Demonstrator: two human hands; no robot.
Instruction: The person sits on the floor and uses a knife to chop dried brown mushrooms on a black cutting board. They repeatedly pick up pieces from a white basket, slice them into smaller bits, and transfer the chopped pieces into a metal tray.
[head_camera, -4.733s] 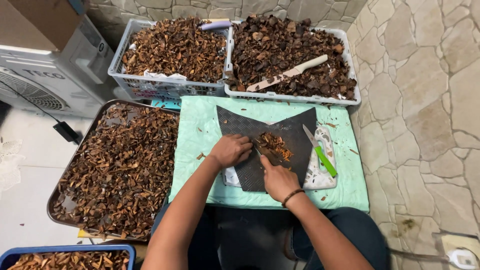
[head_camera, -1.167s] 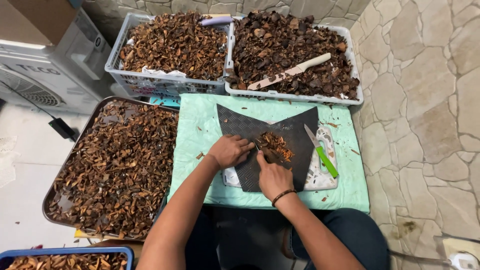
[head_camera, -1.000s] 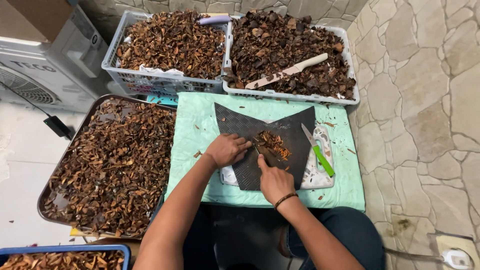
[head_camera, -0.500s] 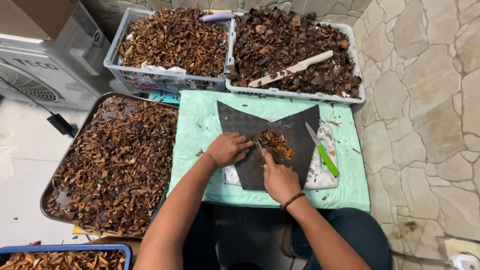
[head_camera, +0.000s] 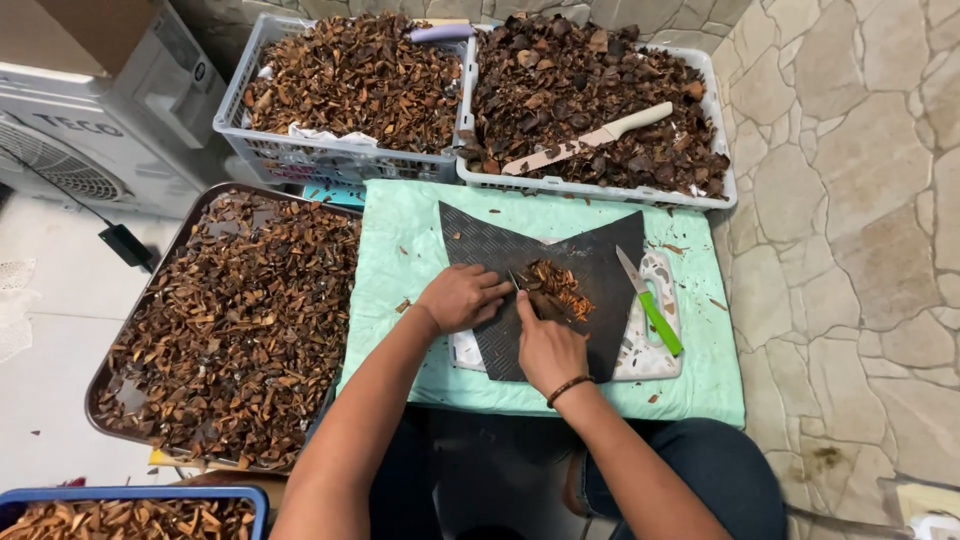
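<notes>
My left hand (head_camera: 462, 298) rests curled on a dark ridged rubber mat (head_camera: 590, 245), pinching a brown dried piece against it. My right hand (head_camera: 548, 348) is closed just beside it, with the tip of a small knife (head_camera: 515, 281) showing between the two hands. A small pile of cut brown pieces (head_camera: 560, 288) lies on the mat right beyond my fingers. The mat sits over a white cutting board (head_camera: 655, 360) on a mint-green cloth (head_camera: 395, 245). A green-handled knife (head_camera: 652, 308) lies loose on the board to the right.
Two white baskets stand at the back: the left basket (head_camera: 300, 160) holds light brown chips, the right basket (head_camera: 600, 190) dark chunks and a cream-handled knife (head_camera: 590, 145). A metal tray (head_camera: 150, 290) of chips lies left, a blue crate (head_camera: 130, 493) bottom left, a white machine (head_camera: 70, 140) top left.
Both hands stay close together on the mat, shifting only slightly as they work the piece. The view has wobbled a little.
</notes>
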